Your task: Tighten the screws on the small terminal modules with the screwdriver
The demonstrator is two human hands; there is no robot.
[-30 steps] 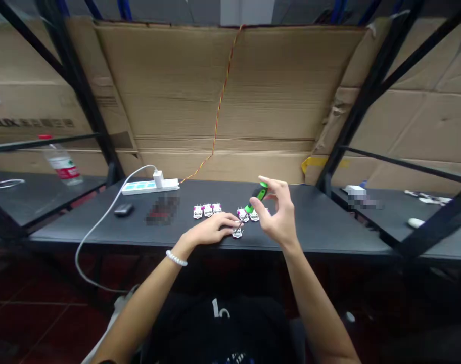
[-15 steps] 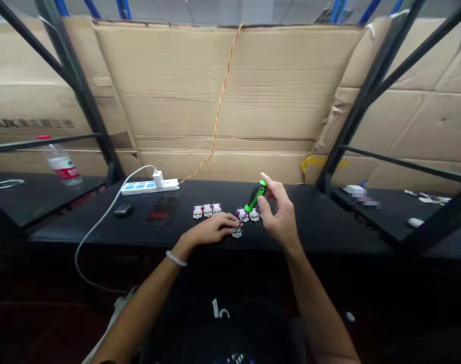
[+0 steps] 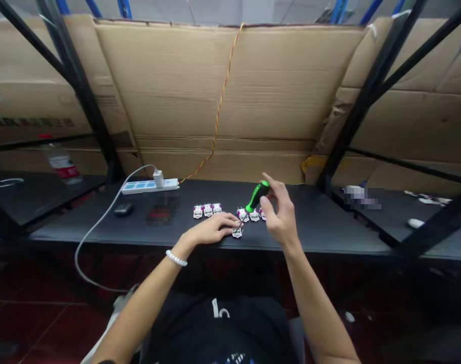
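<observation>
A green-and-black screwdriver (image 3: 258,196) slants down and left, with the fingers of my right hand (image 3: 280,215) closed around its handle. Its thin shaft reaches a small white part (image 3: 237,233) near the front of the black table. My left hand (image 3: 213,228) lies low on the table, its fingertips pressed together at that part and holding it. Just behind stands a short row of white-and-purple parts (image 3: 254,215), partly covered by the screwdriver and my right hand. Three similar white-and-purple parts (image 3: 207,210) sit in a row beyond my left hand.
A white power strip (image 3: 150,186) with a plugged-in charger lies at the back left; its white cable (image 3: 87,237) drops over the front edge. A small dark object (image 3: 123,210) lies nearby. Black metal posts (image 3: 352,116) flank the table, and cardboard (image 3: 268,96) stands behind it.
The screwdriver handle and my right hand have shifted very slightly. My left hand keeps its place at the small white part. The picture's brightness has changed.
</observation>
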